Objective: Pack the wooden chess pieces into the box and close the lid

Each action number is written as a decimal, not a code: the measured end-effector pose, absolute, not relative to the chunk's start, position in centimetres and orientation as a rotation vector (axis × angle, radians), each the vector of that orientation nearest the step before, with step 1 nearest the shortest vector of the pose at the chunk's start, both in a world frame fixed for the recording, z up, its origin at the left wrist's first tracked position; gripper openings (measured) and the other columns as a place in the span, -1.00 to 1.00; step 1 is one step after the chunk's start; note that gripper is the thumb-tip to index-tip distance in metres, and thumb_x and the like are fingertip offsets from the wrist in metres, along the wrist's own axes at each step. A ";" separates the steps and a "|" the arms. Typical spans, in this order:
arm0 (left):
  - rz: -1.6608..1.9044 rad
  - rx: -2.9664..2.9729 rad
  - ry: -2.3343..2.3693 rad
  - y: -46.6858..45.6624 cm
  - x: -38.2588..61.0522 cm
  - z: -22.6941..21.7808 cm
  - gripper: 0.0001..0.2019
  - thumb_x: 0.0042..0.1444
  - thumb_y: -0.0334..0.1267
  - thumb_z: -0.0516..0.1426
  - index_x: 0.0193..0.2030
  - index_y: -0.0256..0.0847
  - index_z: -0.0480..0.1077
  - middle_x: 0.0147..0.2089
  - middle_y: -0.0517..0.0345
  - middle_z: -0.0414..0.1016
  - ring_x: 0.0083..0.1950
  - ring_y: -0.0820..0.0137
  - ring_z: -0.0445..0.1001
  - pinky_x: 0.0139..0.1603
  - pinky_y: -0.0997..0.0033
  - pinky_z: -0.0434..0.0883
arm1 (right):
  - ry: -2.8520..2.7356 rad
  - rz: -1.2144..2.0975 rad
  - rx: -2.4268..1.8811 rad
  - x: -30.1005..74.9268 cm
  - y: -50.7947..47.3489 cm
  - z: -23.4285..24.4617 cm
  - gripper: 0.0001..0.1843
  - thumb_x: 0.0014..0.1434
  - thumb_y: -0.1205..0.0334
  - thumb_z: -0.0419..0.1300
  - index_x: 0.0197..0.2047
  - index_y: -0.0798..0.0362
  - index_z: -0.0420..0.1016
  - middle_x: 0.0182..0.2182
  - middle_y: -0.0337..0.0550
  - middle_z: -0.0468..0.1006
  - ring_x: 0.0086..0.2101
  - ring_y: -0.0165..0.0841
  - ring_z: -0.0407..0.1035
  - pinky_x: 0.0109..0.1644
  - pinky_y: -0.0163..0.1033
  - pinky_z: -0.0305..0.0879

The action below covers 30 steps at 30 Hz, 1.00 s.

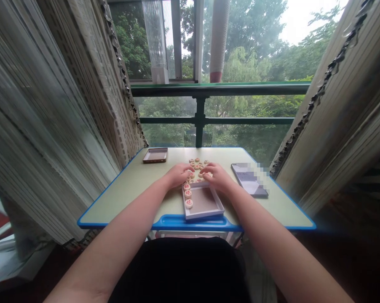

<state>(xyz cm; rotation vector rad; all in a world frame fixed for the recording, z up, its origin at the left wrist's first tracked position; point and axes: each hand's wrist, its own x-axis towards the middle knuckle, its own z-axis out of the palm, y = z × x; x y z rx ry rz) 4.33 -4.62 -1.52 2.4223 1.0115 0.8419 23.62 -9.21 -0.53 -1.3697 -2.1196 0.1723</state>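
Note:
Round cream xiangqi pieces (197,167) lie in a loose group on the pale table, just beyond a shallow white box (220,206). Along the box's left inside wall, several pieces with red characters (187,194) stand in a column. My left hand (180,174) is at the left edge of the loose group, fingers stretched out over the pieces beside it. From the right, my right hand (215,174) reaches in with its fingers apart, the tips at a piece (200,174). Fingers partly cover the pieces near both hands.
A small dark-edged tray or lid (155,155) sits at the table's back left. To the right lies a grey flat case or device (251,185), partly pixelated. The blue-rimmed table (123,189) stands before a green railing (221,89), with curtains (92,84) at both sides.

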 end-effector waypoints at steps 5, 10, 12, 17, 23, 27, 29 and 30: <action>0.915 2.461 1.204 -3.8 3.9 -1.7 -0.68 0.02 -0.39 -0.06 -0.15 -0.27 0.44 -0.05 0.00 0.45 0.05 0.25 0.34 0.15 0.26 0.22 | -2.331 0.233 -1.261 23.3 -9.8 -0.1 -0.78 0.05 0.30 0.10 -0.36 -0.02 0.60 -0.32 -0.18 0.54 -0.20 -0.30 0.31 0.01 -0.19 0.13; 0.893 2.444 1.440 -2.7 3.2 -2.4 -0.62 -0.01 -0.49 -0.08 -0.09 -0.24 0.39 -0.02 0.02 0.41 0.08 0.28 0.31 0.15 0.27 0.24 | -2.318 0.205 -1.239 23.5 -9.9 0.1 -0.80 0.04 0.29 0.11 -0.45 0.04 0.58 -0.40 -0.18 0.57 -0.30 -0.33 0.35 -0.03 -0.21 0.15; 0.781 2.470 1.438 -2.7 3.2 -2.7 -0.64 -0.02 -0.51 -0.08 -0.14 -0.25 0.40 -0.05 0.01 0.42 0.03 0.29 0.35 0.12 0.30 0.27 | -2.315 0.192 -1.240 23.5 -10.0 0.1 -0.80 0.03 0.28 0.11 -0.46 0.04 0.57 -0.42 -0.18 0.57 -0.31 -0.33 0.35 -0.07 -0.23 0.17; 0.725 2.484 1.382 -3.4 3.7 -2.7 -0.64 0.02 -0.50 -0.08 -0.08 -0.28 0.38 -0.02 -0.01 0.41 0.02 0.34 0.37 0.11 0.37 0.29 | -2.285 0.164 -1.314 23.6 -9.7 -0.3 -0.81 0.04 0.28 0.10 -0.45 0.04 0.55 -0.43 -0.17 0.56 -0.29 -0.31 0.34 -0.16 -0.26 0.20; 0.718 2.436 1.241 -4.6 4.0 -1.2 -0.65 0.04 -0.44 -0.08 -0.12 -0.28 0.45 0.05 0.01 0.41 0.11 0.30 0.32 0.20 0.33 0.20 | -2.010 0.058 -1.585 24.2 -8.5 -0.9 -0.74 0.05 0.35 0.06 -0.29 0.02 0.57 -0.24 -0.13 0.54 -0.18 -0.28 0.31 -0.05 -0.25 0.17; 0.637 2.421 1.086 -5.1 4.2 -0.9 -0.58 0.20 -0.19 -0.17 0.00 -0.18 0.42 0.18 0.15 0.33 0.32 0.25 0.04 0.32 0.18 -0.04 | -2.048 0.059 -1.580 24.2 -8.4 -1.1 -0.74 0.06 0.34 0.06 -0.32 0.01 0.58 -0.21 -0.15 0.54 -0.17 -0.29 0.31 -0.01 -0.24 0.14; 0.539 2.420 1.110 -5.1 4.3 -1.0 -0.49 0.23 -0.06 -0.26 -0.01 -0.14 0.44 0.19 0.17 0.30 0.36 0.21 -0.08 0.33 0.05 -0.18 | -2.109 0.070 -1.536 24.1 -8.5 -1.1 -0.77 0.06 0.32 0.07 -0.34 0.03 0.58 -0.23 -0.14 0.55 -0.18 -0.30 0.31 -0.01 -0.23 0.13; 0.491 2.417 1.134 -5.0 4.4 -1.1 -0.45 0.23 -0.02 -0.29 -0.03 -0.12 0.45 0.20 0.16 0.30 0.36 0.20 -0.10 0.32 0.00 -0.23 | -2.134 0.077 -1.512 24.1 -8.6 -1.1 -0.78 0.07 0.30 0.08 -0.35 0.04 0.58 -0.25 -0.13 0.56 -0.19 -0.29 0.31 -0.01 -0.23 0.12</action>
